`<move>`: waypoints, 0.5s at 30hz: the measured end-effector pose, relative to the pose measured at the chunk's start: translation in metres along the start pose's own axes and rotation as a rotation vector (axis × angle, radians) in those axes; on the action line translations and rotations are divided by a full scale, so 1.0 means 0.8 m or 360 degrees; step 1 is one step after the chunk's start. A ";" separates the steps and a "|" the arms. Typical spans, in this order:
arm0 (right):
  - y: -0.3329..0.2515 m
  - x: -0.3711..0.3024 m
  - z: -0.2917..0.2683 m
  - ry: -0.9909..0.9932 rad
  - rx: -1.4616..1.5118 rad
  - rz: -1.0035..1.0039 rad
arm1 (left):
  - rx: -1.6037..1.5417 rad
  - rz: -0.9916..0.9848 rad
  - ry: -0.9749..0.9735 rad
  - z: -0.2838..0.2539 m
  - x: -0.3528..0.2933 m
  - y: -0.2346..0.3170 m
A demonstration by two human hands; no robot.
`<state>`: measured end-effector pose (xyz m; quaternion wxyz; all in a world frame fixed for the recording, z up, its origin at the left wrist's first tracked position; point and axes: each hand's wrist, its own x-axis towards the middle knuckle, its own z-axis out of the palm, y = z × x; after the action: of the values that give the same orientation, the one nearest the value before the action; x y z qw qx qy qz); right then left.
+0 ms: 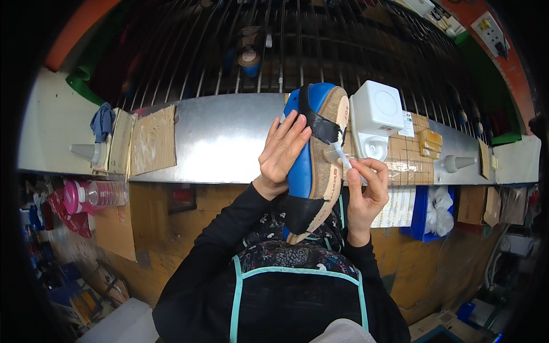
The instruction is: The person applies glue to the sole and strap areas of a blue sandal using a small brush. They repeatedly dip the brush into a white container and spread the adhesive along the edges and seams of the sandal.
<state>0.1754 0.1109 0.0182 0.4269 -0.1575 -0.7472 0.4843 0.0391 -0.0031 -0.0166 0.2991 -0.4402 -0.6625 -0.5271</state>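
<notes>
A sandal [301, 171] with black straps, a smooth blue body and a cork-and-beige underside is held up on end in front of me. My left hand [282, 151] grips it from the left, fingers laid over the blue side and a black strap. Its underside faces right. My right hand [367, 191] is closed in a pinch on a slim white-handled brush [342, 156]. The brush's pale tip touches the middle of the underside, just below a black strap end. Just past my right hand stands a white dispenser bottle [374, 108] with a small round cup at its front.
A metal ledge [211, 137] runs across, with a conveyor of rollers [217, 57] behind it carrying another blue piece. Cardboard [153, 139] lies at left, a yellow block [430, 143] at right. Below the ledge hang a blue bin [420, 220] with plastic bags and a clear bottle [108, 193].
</notes>
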 end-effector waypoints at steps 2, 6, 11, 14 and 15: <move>0.005 0.000 0.003 0.0002 -0.0071 0.0019 | 0.0064 0.0025 -0.0059 -0.005 0.003 0.002; 0.009 0.006 0.007 0.0067 -0.0230 -0.0084 | 0.0150 0.0110 -0.0061 -0.007 0.007 0.001; 0.008 0.024 0.014 0.0138 -0.0363 -0.0169 | 0.0194 0.0145 -0.0069 -0.013 0.008 -0.003; 0.005 0.035 0.012 0.0151 -0.0457 -0.0168 | 0.0198 0.0193 -0.0083 -0.017 0.008 -0.003; 0.004 0.040 0.011 0.0153 -0.0508 -0.0201 | 0.0194 0.0212 -0.0087 -0.018 0.009 -0.004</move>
<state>0.1490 0.1282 0.0296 0.4614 -0.1989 -0.8017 0.3238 0.0326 -0.0149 -0.0081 0.3417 -0.4784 -0.6705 -0.4526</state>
